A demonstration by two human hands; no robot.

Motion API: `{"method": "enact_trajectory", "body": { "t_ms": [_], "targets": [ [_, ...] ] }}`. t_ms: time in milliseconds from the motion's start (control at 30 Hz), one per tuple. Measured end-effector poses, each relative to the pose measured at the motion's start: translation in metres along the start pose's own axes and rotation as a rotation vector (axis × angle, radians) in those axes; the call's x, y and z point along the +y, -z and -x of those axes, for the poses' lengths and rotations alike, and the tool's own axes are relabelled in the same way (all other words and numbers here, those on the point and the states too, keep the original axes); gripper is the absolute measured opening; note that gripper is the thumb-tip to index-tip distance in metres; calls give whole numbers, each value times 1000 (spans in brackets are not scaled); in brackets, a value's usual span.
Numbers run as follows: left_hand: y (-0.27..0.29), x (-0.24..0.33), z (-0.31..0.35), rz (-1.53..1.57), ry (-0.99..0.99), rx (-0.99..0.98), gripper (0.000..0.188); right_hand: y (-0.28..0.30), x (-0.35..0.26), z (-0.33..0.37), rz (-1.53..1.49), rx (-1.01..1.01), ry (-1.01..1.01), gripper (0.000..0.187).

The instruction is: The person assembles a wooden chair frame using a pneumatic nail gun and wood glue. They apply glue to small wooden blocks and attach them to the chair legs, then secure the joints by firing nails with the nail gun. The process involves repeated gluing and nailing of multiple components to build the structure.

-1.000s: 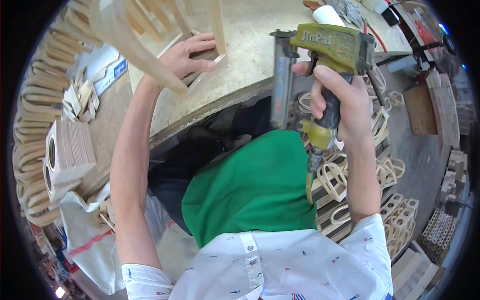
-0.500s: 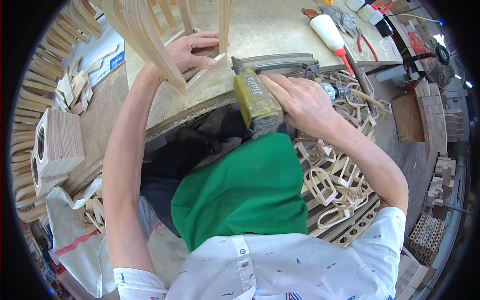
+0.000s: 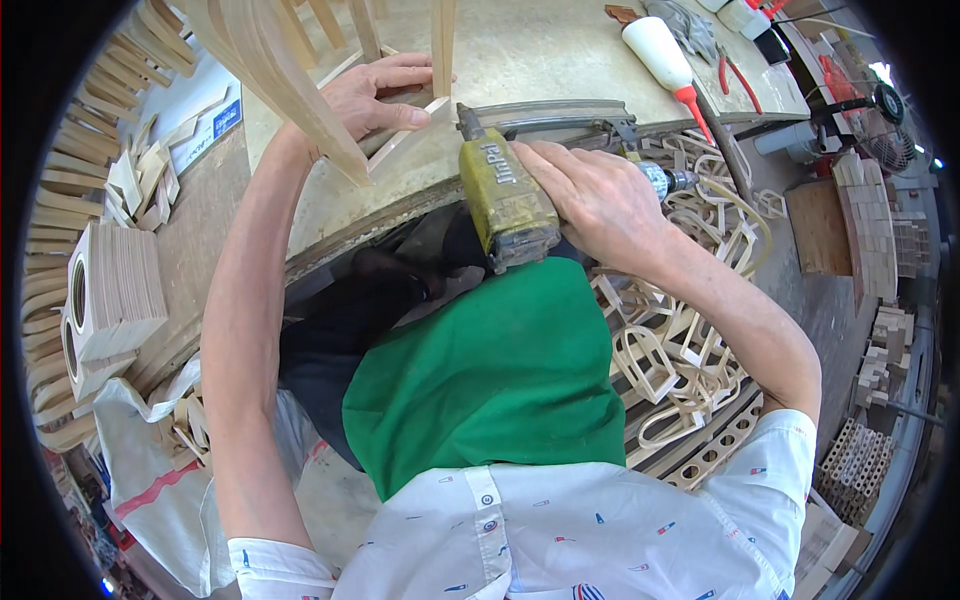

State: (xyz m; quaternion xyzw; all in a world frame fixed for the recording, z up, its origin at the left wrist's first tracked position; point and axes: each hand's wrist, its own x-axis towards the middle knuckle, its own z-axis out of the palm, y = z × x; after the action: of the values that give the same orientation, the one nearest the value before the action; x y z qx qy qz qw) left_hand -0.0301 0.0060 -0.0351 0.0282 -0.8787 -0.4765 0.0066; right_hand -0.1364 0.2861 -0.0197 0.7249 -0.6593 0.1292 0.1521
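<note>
My right hand (image 3: 600, 200) is wrapped around the grip of a yellow-bodied pneumatic nail gun (image 3: 505, 185), whose narrow nose points away from me toward the workbench (image 3: 440, 180). An air fitting (image 3: 662, 180) shows beside that hand. My left hand (image 3: 375, 100) holds the lower part of a pale wooden frame (image 3: 300, 95) with curved legs, standing on the bench at upper left. Its thumb lies by the end of a short wooden crosspiece (image 3: 408, 136), the other fingers reaching behind an upright leg. The nail gun's nose is apart from the frame, just right of the crosspiece.
Behind the nail gun lies a metal rail (image 3: 550, 115). A white glue bottle (image 3: 658, 52) with a red nozzle, red-handled pliers (image 3: 738, 85) and a grey glove (image 3: 685, 25) lie at upper right. Looped wooden pieces (image 3: 650, 365) pile below; stacked boards (image 3: 120, 285) stand left.
My left hand and the wooden frame have shifted slightly left. The nail gun and my right hand have also moved a little left in the picture.
</note>
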Motion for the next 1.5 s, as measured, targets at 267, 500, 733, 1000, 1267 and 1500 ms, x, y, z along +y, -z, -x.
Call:
{"method": "enact_trajectory", "body": {
  "t_ms": [267,500,733,1000,1267,1500],
  "targets": [
    [-2,-3,1,58,-7,15,57,-4,-7,-1,-52,-73,-30,56],
    [-2,1,1,46,4,18,56,-9,-3,-4,36,30,36,43],
    [-1,2,0,-3,-8,12,56,-8,-4,-3,25,-41,21,46],
    [-1,0,0,-18,-20,3,60,-9,-8,-2,21,-106,-2,50],
    [0,1,-1,33,-29,-33,55,8,-2,-8,-65,-1,-39,42],
    [7,3,4,30,-9,-34,52,83,44,-56,-449,-42,-681,29]
  ]
}}
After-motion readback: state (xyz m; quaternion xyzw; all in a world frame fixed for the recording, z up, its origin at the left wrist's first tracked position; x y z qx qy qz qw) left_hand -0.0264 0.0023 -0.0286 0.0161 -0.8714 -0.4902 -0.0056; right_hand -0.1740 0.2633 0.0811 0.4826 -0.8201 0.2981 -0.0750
